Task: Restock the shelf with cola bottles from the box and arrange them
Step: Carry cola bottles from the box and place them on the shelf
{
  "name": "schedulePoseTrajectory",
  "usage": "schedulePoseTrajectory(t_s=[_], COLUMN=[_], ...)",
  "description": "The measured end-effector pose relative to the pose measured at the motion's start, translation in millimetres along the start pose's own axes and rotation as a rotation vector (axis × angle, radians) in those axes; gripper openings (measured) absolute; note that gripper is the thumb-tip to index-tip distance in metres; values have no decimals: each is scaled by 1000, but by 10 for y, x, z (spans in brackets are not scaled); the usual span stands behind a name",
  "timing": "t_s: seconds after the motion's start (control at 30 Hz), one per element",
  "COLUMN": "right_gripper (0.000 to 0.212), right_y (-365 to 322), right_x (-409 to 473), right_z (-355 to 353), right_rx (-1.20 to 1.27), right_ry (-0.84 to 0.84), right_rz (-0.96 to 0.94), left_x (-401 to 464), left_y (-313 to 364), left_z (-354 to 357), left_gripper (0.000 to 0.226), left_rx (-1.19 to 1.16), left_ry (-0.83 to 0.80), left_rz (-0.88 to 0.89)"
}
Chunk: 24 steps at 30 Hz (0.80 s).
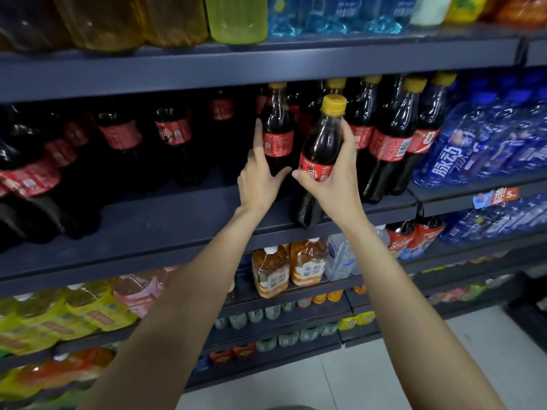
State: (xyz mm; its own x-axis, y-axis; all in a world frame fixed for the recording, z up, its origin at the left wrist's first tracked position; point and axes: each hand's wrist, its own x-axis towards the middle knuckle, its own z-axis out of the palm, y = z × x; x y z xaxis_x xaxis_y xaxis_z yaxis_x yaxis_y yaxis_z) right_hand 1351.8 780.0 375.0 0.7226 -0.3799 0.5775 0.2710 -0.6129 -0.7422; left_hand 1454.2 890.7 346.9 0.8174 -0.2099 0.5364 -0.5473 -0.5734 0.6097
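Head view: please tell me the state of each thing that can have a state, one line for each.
Left hand: open, fingers touching a standing cola bottle.
Right hand: gripping a tilted cola bottle, yellow cap on, base at the shelf edge.
Standing cola bottle: upright, capped, full.
Cola bottles on the right: leaning, capped.
Large cola bottles on the left: on the shelf, farther back.

Right hand point(331, 179) grips a yellow-capped cola bottle point(321, 152) around its red label, base at the front edge of the dark shelf point(165, 220), bottle tilted slightly. Left hand point(257, 179) touches the neighbouring cola bottle point(276, 128) standing on the shelf, fingers straight along its left side, thumb near the base. More cola bottles point(393, 137) stand to the right; larger ones point(174, 140) left, blurry, probably cola too.
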Motion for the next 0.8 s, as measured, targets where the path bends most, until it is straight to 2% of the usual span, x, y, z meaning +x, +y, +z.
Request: schedulePoseTrajectory(t_s=[0.17, 0.23, 0.33, 0.4, 0.47, 0.53, 0.6, 0.7, 0.73, 0.8], right_gripper=[122, 120, 106, 97, 94, 94, 94, 95, 96, 94], right_y=[-18, -49, -88, -109, -116, -122, -123, -128, -130, -133], right_x=[-45, -64, -97, -63, 24, 127, 214, 274, 276, 258], right_z=[-167, -193, -131, -33, 95, 222, 327, 419, 434, 446], right_rx=[-186, -162, -125, -121, -113, -163, -266, -451, -530, -658], right_ry=[-108, -108, -59, -45, -35, -7, 29, 59, 68, 85], right_rz=[25, 42, 54, 56, 52, 50, 39, 33, 28, 11], left_x=[264, 323, 356, 362, 332, 226, 60, -164, -208, -256], left_y=[31, 17, -16, -77, -144, -194, -247, -328, -336, -293], left_z=[263, 320, 325, 277, 189, 47, -103, -160, -124, -23], left_gripper=[102, 101, 99, 92, 70, 53, 59, 86, 96, 104], left_rx=[14, 25, -1, -117, -292, -489, -614, -474, -417, -337], left_ry=[72, 99, 73, 19, 3, 13, -90, -351, -389, -339], left_rz=[-45, -56, -72, -50, -33, -91, -130, -48, -29, -7])
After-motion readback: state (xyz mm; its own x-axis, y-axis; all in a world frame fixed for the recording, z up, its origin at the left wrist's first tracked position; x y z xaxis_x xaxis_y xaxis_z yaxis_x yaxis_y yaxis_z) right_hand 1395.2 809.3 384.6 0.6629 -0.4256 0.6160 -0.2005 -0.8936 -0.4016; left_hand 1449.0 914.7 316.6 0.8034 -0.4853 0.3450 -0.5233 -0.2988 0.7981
